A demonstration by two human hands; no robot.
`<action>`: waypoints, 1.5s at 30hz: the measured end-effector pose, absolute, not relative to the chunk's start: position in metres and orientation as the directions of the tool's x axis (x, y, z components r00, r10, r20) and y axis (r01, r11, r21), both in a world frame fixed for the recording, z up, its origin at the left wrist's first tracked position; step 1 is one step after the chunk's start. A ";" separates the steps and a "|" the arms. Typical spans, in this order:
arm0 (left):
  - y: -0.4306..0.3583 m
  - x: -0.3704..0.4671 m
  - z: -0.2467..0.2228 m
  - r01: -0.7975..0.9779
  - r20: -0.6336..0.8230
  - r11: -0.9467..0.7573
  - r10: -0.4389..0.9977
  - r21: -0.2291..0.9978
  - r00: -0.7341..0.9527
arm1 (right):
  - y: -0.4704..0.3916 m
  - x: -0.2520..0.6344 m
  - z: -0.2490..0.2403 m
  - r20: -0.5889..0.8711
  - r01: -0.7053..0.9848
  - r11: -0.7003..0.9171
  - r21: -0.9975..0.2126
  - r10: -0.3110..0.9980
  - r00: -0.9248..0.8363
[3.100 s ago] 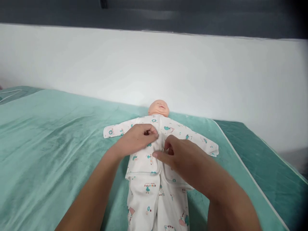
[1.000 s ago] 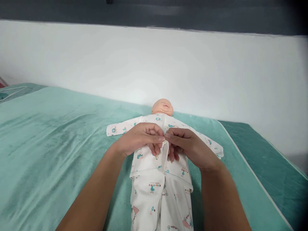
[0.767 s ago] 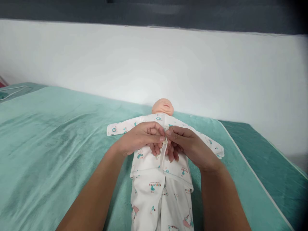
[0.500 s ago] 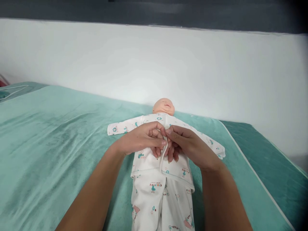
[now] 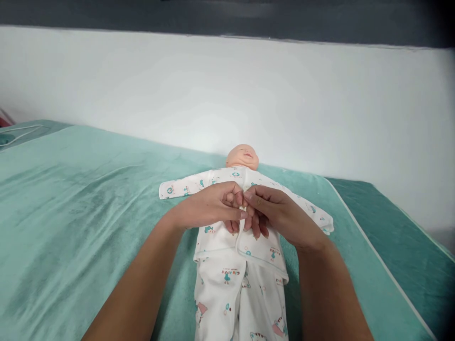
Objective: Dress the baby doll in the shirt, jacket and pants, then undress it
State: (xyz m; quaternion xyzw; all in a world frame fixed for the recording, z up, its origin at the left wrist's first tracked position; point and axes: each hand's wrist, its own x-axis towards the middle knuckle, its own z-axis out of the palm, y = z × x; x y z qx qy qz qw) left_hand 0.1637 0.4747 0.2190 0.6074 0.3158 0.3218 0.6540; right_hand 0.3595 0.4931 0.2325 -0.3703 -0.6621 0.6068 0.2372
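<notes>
A baby doll (image 5: 242,157) lies on its back, dressed in a white printed jacket (image 5: 216,244) and matching printed trousers (image 5: 216,298). Its sleeves spread out to both sides. Over the chest, my left hand (image 5: 216,203) pinches the edge of the jacket's front opening between thumb and fingers. My right hand (image 5: 268,208) meets it there, thumb and forefinger closed on the other edge of the jacket front. The fingertips of both hands nearly touch. Whatever fastener lies between them is hidden by the fingers.
A light green towel-like cover (image 5: 106,189) lies under the doll. Darker green fabric (image 5: 391,222) shows at the right, past a pale edging. A white wall (image 5: 213,94) rises behind the doll's head. At the far left is a pale cord or strap (image 5: 26,130).
Both hands stay at the jacket front. My left fingers have curled slightly more and shifted a little, while the right fingers have moved slightly. The doll lies as before.
</notes>
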 end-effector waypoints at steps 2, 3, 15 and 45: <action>0.476 0.162 0.218 -0.046 -0.017 0.057 0.787 0.997 0.617 | 0.494 0.359 0.232 -0.134 0.201 -0.011 -0.980 0.779 -0.613; 0.476 0.161 0.216 -0.053 -0.013 0.059 0.781 0.997 0.625 | 0.494 0.359 0.232 -0.135 0.203 -0.010 -0.979 0.780 -0.611; 0.476 0.161 0.215 -0.003 -0.042 0.055 0.797 0.998 0.602 | 0.494 0.359 0.231 -0.134 0.228 0.011 -0.974 0.779 -0.612; 0.478 0.154 0.216 -0.166 0.086 0.007 0.832 0.986 0.549 | 0.503 0.356 0.221 0.205 -0.125 0.186 -0.975 0.965 -0.165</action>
